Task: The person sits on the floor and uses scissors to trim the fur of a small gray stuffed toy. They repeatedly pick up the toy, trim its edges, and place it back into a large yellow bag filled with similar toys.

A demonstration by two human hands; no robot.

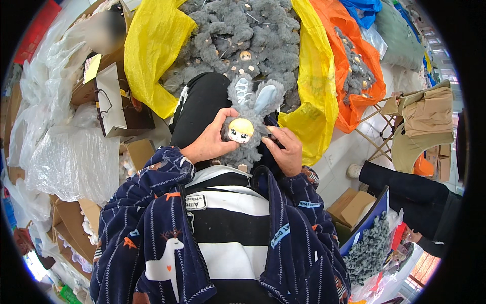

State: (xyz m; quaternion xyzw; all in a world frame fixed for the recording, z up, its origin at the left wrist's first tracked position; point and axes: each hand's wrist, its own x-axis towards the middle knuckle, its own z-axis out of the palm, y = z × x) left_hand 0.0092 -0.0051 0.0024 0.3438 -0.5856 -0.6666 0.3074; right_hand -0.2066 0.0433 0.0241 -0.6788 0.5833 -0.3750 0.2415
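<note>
Yellow bag (152,45) stuffed with grey plush dolls (243,35); just below it, left hand (210,142) and right hand (286,149) both clamp one grey bunny doll (248,119).

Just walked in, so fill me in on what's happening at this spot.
A seated person holds a grey plush bunny doll over the lap with both hands: the left hand cups it beside its pale face, the right hand grips its other side. Ahead, a yellow bag holds a heap of similar grey dolls; an orange bag holds more.

Both forearms bent inward, left hand (210,142) and right hand (286,152) curled, fingers gripping
</note>
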